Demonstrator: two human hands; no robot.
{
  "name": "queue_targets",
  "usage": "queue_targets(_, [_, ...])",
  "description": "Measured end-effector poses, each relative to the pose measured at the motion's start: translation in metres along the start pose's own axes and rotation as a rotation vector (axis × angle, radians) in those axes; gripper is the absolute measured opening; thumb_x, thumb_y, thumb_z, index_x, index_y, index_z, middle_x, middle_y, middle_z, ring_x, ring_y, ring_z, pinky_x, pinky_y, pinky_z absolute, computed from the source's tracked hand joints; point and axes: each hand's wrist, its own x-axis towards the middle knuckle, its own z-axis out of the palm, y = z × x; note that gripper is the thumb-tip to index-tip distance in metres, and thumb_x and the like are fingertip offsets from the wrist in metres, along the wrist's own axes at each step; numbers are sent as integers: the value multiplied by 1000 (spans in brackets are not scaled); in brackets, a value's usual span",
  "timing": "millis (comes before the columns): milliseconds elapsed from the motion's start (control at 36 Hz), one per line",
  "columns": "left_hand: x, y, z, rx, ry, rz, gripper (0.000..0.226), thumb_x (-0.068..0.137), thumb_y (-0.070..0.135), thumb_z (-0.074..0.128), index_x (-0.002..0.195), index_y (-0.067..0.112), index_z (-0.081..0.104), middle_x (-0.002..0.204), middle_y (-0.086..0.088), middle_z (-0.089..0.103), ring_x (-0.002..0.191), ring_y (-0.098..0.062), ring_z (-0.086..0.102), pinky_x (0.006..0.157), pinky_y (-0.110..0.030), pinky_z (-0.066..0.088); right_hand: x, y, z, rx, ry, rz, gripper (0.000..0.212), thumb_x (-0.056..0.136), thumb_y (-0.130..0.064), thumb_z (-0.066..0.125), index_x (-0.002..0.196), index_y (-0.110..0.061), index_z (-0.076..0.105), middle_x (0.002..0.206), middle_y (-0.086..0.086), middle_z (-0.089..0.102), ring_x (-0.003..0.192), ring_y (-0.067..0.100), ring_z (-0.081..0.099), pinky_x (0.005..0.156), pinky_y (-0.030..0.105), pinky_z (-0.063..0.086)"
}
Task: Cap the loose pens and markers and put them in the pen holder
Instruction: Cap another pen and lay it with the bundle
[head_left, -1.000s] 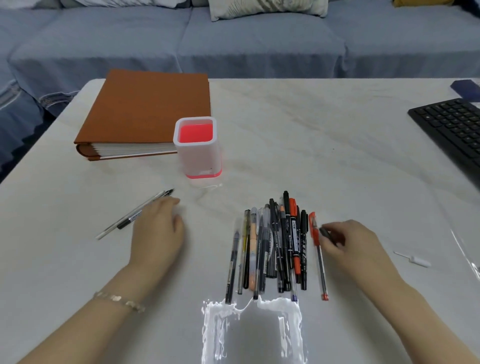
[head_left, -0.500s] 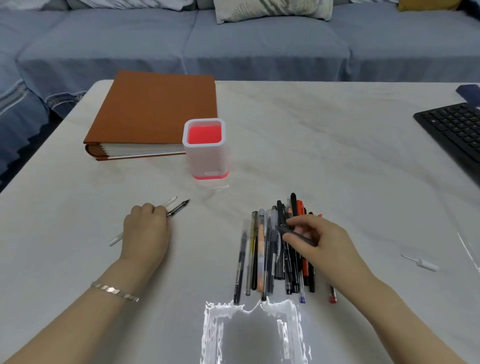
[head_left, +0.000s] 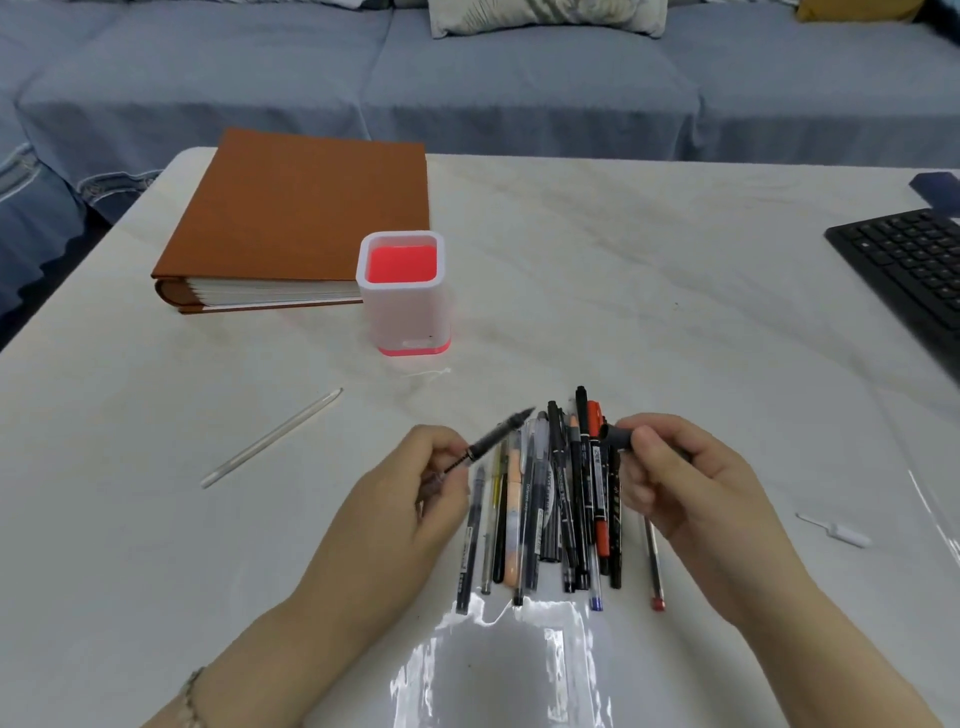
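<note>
Head view: your left hand (head_left: 415, 499) pinches uncapped black pen (head_left: 493, 440), tip angled up and right. Your right hand (head_left: 675, 478) pinches dark cap (head_left: 617, 435), open end facing pen tip, the two apart. Both hover over pile of pens and markers (head_left: 550, 509) lying on table (head_left: 649, 312). Pen holder (head_left: 405, 296), white with pink base, stands upright beyond pile, just beside brown binder (head_left: 306, 208). Clear pen (head_left: 272, 437) lies alone at left. Small white cap (head_left: 836, 531) lies right of your right hand. Keyboard (head_left: 914, 265) at far right.

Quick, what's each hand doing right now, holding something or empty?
Left hand: closed on an uncapped black pen, tip pointing up and right.
Right hand: closed on a dark pen cap, open end facing the pen.
</note>
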Motion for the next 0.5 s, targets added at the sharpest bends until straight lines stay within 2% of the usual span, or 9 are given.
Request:
queue_targets(83, [-7, 6, 2, -35, 3, 19, 10, 81, 32, 49, 87, 40, 50, 86, 12, 61, 71, -10, 53, 60, -11, 39, -4, 0, -2, 89, -70, 8, 53, 40, -57, 82, 76, -20, 70, 54, -7, 52, 49, 7, 45, 51, 15, 43])
queue_targets(250, [-15, 14, 2, -32, -60, 44, 15, 78, 33, 50, 87, 45, 50, 70, 23, 58, 60, -1, 48, 56, -7, 36, -8, -2, -1, 146, -125, 9, 50, 38, -56, 84, 73, -22, 70, 54, -6, 53, 49, 8, 45, 51, 16, 43])
queue_targets(417, [-18, 16, 3, 5, -82, 65, 15, 78, 35, 51, 86, 47, 51, 70, 23, 56, 60, -1, 49, 56, -5, 35, -11, 0, -2, 55, -105, -25, 54, 39, -59, 81, 75, -21, 70, 60, -4, 57, 51, 7, 49, 52, 15, 44])
queue_targets(500, [-18, 16, 4, 28, -98, 88, 12, 77, 46, 47, 88, 47, 51, 75, 22, 56, 63, -2, 48, 58, -5, 35, -13, 0, -4, -6, -98, -49, 55, 39, -62, 79, 76, -22, 71, 62, -4, 57, 52, 7, 48, 54, 15, 44])
